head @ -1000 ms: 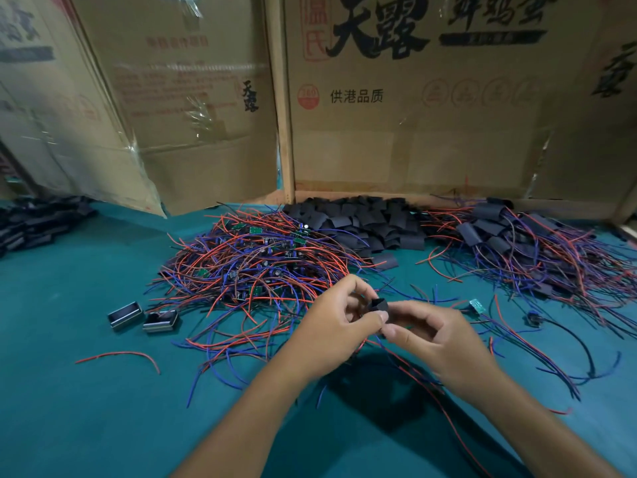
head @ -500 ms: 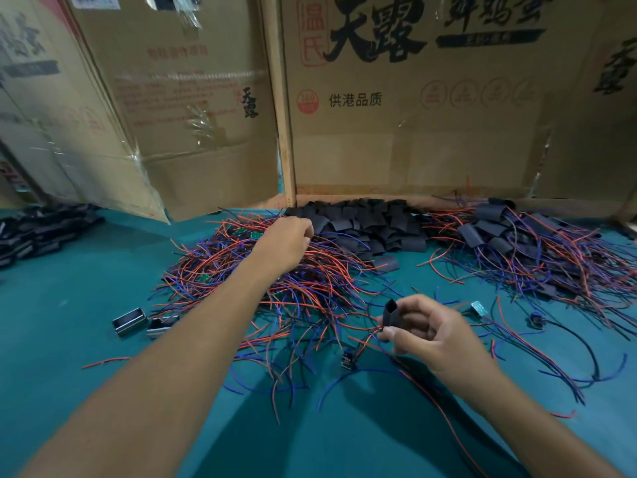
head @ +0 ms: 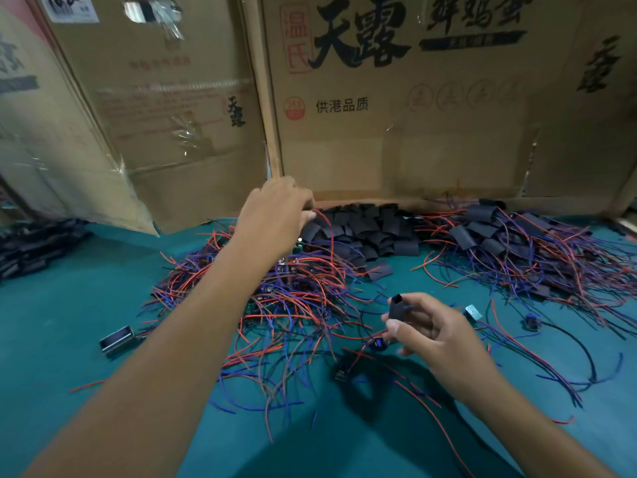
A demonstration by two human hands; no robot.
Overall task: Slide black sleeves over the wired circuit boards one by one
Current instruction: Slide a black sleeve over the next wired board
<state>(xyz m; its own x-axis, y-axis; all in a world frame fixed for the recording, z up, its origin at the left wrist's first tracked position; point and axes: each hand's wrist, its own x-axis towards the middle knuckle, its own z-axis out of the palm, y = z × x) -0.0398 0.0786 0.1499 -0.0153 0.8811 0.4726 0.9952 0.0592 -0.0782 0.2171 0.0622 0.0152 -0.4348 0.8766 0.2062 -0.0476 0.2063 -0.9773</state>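
My right hand (head: pixel 434 329) pinches a black sleeve (head: pixel 395 307) upright between thumb and fingers, its open end up. My left hand (head: pixel 275 215) is raised over the far side of the pile of wired circuit boards (head: pixel 275 291), fingers curled round red and blue wires that it lifts from the tangle. Behind that pile lies a heap of loose black sleeves (head: pixel 365 229). Sleeved boards with red and blue wires (head: pixel 524 246) are heaped at the right. A small board on wires (head: pixel 341 372) lies on the teal table (head: pixel 69 305) below my right hand.
Cardboard boxes (head: pixel 396 98) wall off the back of the table. Two small metal parts (head: pixel 116 339) lie at the left. A dark stack (head: pixel 31 246) sits at the far left. A black cable with a small part (head: pixel 532 322) and a loose green board (head: pixel 473 312) lie right of my hand.
My left hand let go of the sleeve, reached out to the wire pile and now lifts wires higher and farther back. My right hand keeps the sleeve, turned upright.
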